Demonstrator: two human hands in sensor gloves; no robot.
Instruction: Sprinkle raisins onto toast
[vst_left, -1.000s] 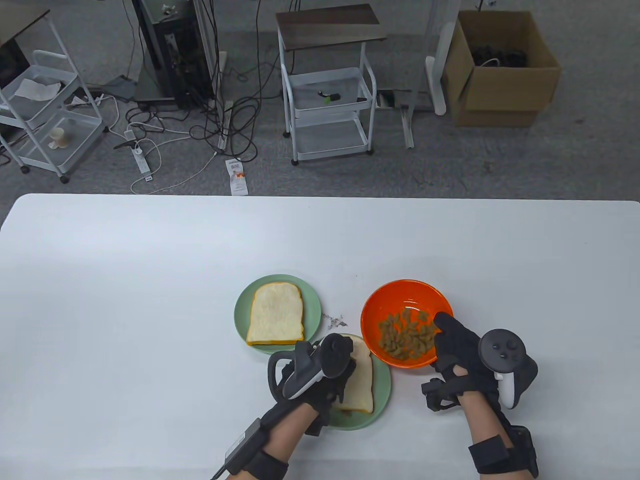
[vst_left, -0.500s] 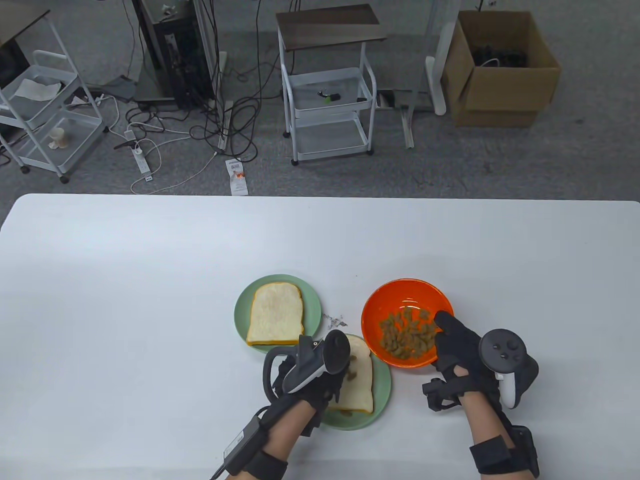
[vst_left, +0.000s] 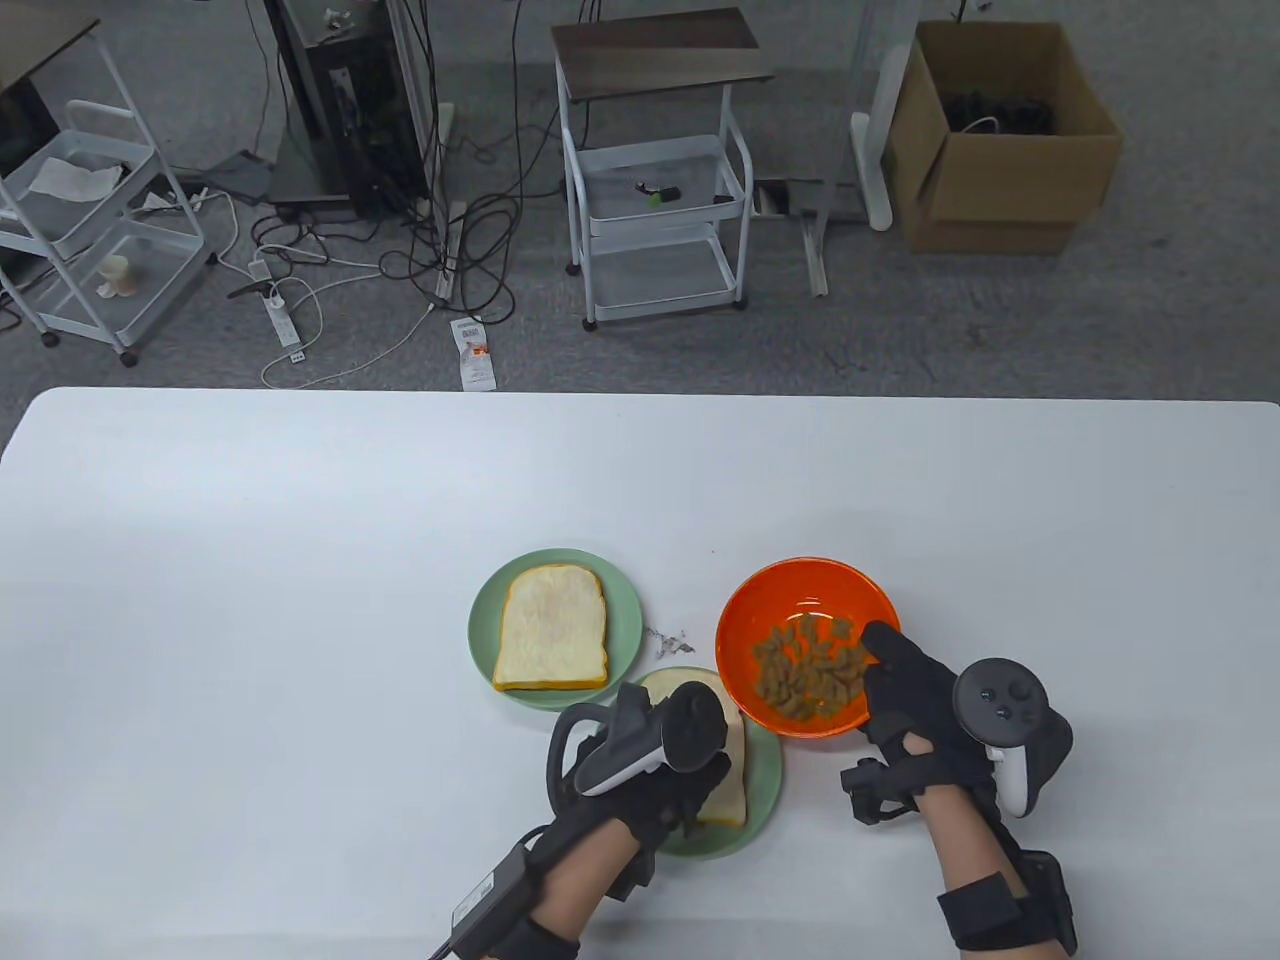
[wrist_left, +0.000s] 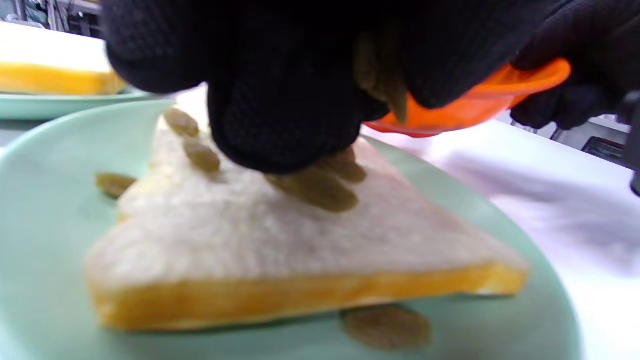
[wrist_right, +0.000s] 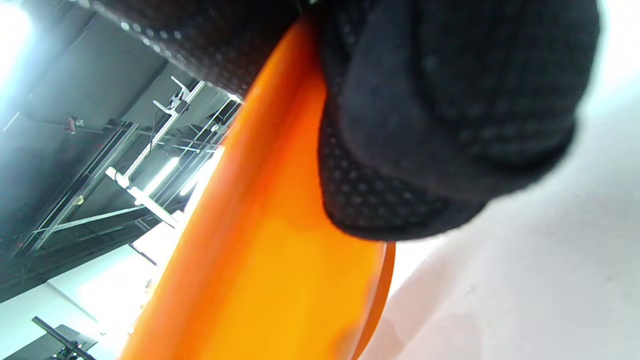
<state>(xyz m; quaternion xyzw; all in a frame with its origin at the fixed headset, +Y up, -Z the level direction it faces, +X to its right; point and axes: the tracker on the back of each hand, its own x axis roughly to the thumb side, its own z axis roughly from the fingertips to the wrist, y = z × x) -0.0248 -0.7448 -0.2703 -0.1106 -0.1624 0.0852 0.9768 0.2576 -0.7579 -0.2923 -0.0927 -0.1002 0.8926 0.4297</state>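
Observation:
The near toast (vst_left: 733, 785) lies on a green plate (vst_left: 766, 790). My left hand (vst_left: 690, 795) hovers over it and hides most of it. In the left wrist view its fingers (wrist_left: 280, 125) pinch a few raisins (wrist_left: 382, 82) just above the toast (wrist_left: 280, 240). Several raisins (wrist_left: 315, 187) lie on the bread and one (wrist_left: 386, 326) lies on the plate (wrist_left: 45, 240). My right hand (vst_left: 880, 690) grips the right rim of the orange bowl (vst_left: 790, 600), thumb inside, with raisins (vst_left: 805, 672) in it. The bowl (wrist_right: 260, 240) fills the right wrist view.
A second slice of toast (vst_left: 552, 628) lies bare on another green plate (vst_left: 627, 610), up and left of the near plate. A few crumbs or marks (vst_left: 668, 640) lie on the white table (vst_left: 300, 600) between plates and bowl.
My left hand has shifted right over the near toast, covering raisins that showed half a second ago. The orange bowl has shifted slightly left in my right hand.

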